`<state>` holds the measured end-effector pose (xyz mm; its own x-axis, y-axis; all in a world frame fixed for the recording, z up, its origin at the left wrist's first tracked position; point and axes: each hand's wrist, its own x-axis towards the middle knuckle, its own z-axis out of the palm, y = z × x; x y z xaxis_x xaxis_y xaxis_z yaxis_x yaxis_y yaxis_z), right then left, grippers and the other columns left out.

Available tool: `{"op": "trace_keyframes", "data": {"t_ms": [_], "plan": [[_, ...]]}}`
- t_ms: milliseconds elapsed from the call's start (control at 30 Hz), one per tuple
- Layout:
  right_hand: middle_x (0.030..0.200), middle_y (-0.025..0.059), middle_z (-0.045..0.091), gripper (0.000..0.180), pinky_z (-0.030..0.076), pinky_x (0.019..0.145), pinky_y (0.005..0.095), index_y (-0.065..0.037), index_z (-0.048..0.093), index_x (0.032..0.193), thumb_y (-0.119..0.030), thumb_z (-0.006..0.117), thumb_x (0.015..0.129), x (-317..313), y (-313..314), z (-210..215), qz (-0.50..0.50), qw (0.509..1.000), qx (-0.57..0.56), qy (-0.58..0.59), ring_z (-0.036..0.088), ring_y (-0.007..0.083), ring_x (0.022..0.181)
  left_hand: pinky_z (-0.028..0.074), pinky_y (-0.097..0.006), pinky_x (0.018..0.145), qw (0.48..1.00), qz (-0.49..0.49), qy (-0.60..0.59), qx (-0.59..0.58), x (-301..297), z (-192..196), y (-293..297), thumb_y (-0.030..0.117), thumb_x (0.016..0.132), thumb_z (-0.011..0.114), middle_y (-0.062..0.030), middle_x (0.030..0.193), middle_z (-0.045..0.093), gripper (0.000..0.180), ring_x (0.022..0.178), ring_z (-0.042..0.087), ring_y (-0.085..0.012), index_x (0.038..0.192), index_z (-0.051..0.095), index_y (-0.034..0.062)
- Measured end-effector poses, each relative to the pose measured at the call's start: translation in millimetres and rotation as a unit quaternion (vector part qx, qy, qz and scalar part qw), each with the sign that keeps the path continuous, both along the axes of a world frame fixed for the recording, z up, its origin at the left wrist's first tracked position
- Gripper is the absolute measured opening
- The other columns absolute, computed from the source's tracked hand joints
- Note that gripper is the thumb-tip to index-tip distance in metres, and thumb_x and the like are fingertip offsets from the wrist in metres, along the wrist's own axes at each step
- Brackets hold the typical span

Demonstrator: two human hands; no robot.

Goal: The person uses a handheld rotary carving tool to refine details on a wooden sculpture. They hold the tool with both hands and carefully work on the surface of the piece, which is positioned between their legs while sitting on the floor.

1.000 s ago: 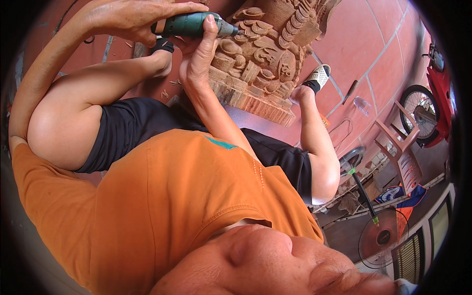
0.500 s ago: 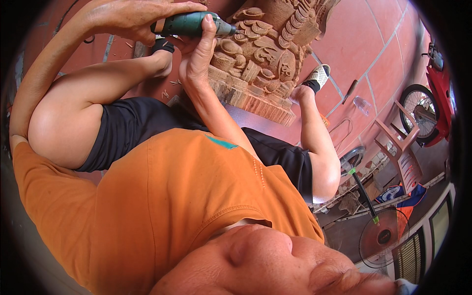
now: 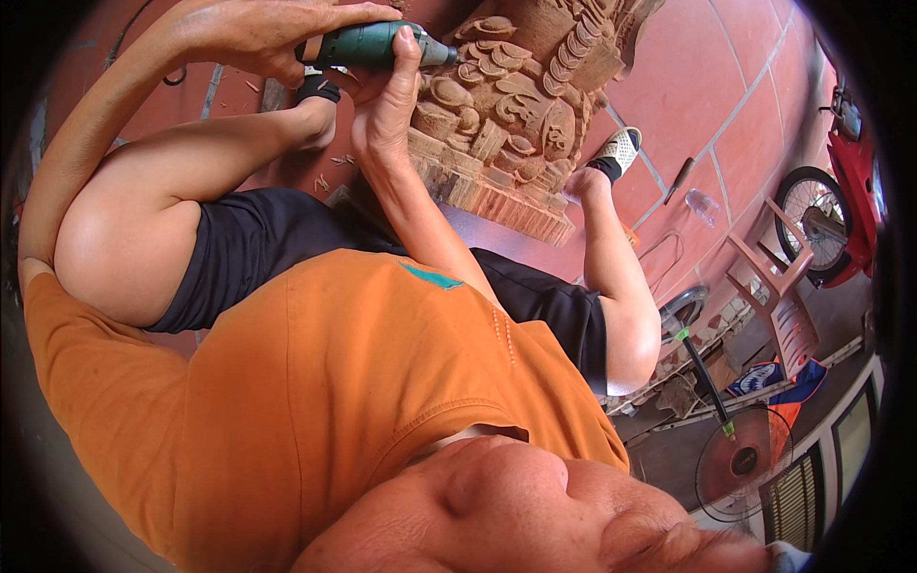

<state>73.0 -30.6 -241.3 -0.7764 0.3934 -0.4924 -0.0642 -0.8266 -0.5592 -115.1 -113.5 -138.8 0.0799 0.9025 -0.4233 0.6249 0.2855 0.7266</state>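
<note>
My left hand (image 3: 244,38) grips the rear of a dark green die grinder (image 3: 358,46), one finger stretched along its top and the thumb underneath. Closer to the nose, my right hand (image 3: 387,110) is closed around the same tool with the thumb up against its side. The tool lies nearly level and its black nose points right, at a brown wood carving (image 3: 525,115). The carving has raised coin-like discs, scrolls and beads over a rough block base. The bit is too small to make out, so I cannot tell whether it touches the wood.
My legs straddle the carving on red floor tiles (image 3: 678,105). Wood chips (image 3: 321,181) lie at left. On the right are a dark-handled tool (image 3: 679,180), a clear plastic cup (image 3: 704,206), a pinkish plastic chair (image 3: 785,306), a standing fan (image 3: 745,461) and a red motorbike (image 3: 850,205).
</note>
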Motion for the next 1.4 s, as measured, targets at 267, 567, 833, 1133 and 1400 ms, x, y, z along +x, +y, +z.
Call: {"op": "trace_keyframes", "data": {"t_ms": [267, 567, 833, 1133, 1400], "plan": [[0.100, 0.0093, 0.067, 0.057, 0.064, 0.070, 0.0337, -0.002, 0.056, 0.117, -0.055, 0.061, 0.094, -1, 0, -2, -0.005, 1.000, -0.008, 0.003, 0.072, 0.0184, 0.090, 0.050, -0.041, 0.075, 1.000, -0.001, -0.004, 0.002, -1, -2, 0, 0.012, 0.085, 0.072, -0.0162, 0.099, 0.064, 0.092, 0.086, 0.063, -0.0335, 0.160, 0.020, 0.0089], [0.104, 0.0120, 0.068, 0.059, 0.065, 0.072, 0.0370, -0.001, 0.055, 0.123, -0.054, 0.060, 0.095, -1, 4, -5, 0.020, 1.000, -0.010, 0.013, 0.073, 0.0210, 0.094, 0.049, -0.040, 0.074, 1.000, -0.007, -0.007, 0.000, 0, 0, 4, 0.011, 0.085, 0.072, -0.0153, 0.094, 0.065, 0.092, 0.083, 0.063, -0.0328, 0.160, 0.019, 0.0088], [0.104, 0.0128, 0.069, 0.059, 0.066, 0.072, 0.0380, 0.000, 0.055, 0.124, -0.051, 0.060, 0.095, -1, 5, -8, 0.025, 0.999, -0.013, 0.018, 0.073, 0.0222, 0.093, 0.049, -0.040, 0.072, 1.000, -0.024, -0.013, -0.012, 6, 5, 4, 0.011, 0.085, 0.072, -0.0145, 0.090, 0.065, 0.092, 0.080, 0.063, -0.0321, 0.160, 0.019, 0.0087], [0.104, 0.0119, 0.070, 0.058, 0.066, 0.072, 0.0375, 0.000, 0.056, 0.124, -0.051, 0.058, 0.096, -1, 10, -4, 0.040, 0.999, -0.023, 0.026, 0.073, 0.0218, 0.093, 0.049, -0.040, 0.070, 0.999, -0.025, -0.023, -0.034, 11, 6, 5, 0.010, 0.085, 0.071, -0.0135, 0.086, 0.065, 0.092, 0.077, 0.063, -0.0314, 0.160, 0.018, 0.0087], [0.121, 0.0081, 0.062, 0.046, 0.056, 0.096, 0.0405, -0.012, 0.051, 0.129, -0.040, 0.066, 0.096, 1, 8, -14, 0.015, 0.988, -0.155, 0.021, 0.065, 0.0234, 0.108, 0.049, -0.041, 0.072, 0.999, -0.025, -0.002, -0.026, 10, 2, 5, 0.010, 0.086, 0.071, -0.0164, 0.088, 0.066, 0.092, 0.080, 0.064, -0.0327, 0.161, 0.017, 0.0092]]}}
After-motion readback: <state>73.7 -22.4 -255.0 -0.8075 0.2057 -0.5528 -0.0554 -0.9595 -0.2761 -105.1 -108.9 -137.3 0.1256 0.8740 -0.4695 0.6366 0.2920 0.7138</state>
